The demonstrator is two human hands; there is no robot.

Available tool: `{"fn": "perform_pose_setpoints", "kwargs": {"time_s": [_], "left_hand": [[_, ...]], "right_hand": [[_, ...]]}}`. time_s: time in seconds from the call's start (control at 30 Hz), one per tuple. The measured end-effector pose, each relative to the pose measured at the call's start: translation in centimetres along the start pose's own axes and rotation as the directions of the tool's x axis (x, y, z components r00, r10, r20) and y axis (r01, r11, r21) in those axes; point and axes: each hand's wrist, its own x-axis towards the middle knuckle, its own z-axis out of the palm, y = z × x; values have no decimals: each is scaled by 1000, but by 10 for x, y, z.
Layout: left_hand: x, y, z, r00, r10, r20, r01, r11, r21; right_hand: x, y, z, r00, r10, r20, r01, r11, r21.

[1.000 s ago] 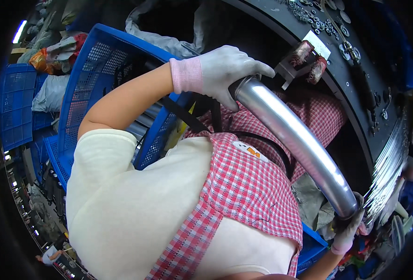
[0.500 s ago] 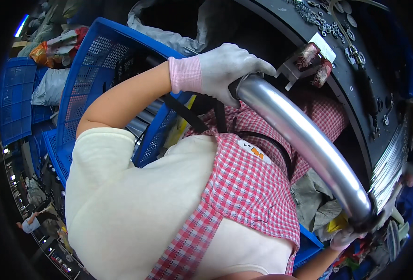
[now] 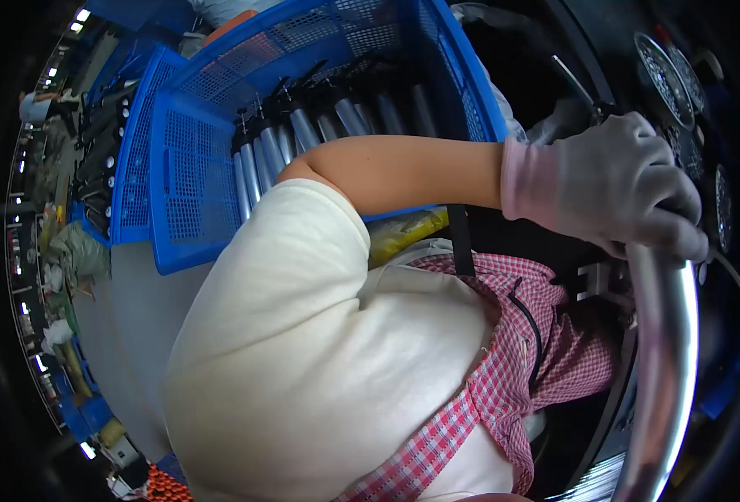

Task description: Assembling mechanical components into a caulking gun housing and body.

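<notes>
My left hand (image 3: 629,188), in a whitish glove with a pink cuff, has its fingers wrapped around the upper end of a shiny curved metal tube (image 3: 667,351). The glove hides that end. From there the tube runs down along the right side and leaves the picture at the lower edge. My right hand is out of sight. Just beyond my gloved knuckles is a thin metal rod (image 3: 572,79). A small metal bracket (image 3: 600,280) sits left of the tube, close to my checked apron (image 3: 504,385).
A large blue plastic crate (image 3: 194,180) at the upper left holds several metal tubes (image 3: 303,125) with black ends. Beside it, another blue crate (image 3: 132,180) contains black parts. Round perforated metal pieces (image 3: 664,79) are at the upper right. Thin rods (image 3: 596,481) lie at the bottom.
The view has swung, bringing the filled crate more into sight. My left hand and the tube now appear farther right. My right hand, at the tube's lower end before, has left the picture.
</notes>
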Motion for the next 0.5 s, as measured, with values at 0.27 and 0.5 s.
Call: {"fn": "perform_pose_setpoints", "kwargs": {"time_s": [0.27,0.5], "left_hand": [[24,-47,-65,992,56,115,-115,785,608],[-63,-39,-148,884,-376,280,76,705,705]], "right_hand": [[401,-70,590,899,-417,132,385,897,217],[412,-170,727,140,-789,598,986,53,-160]]}}
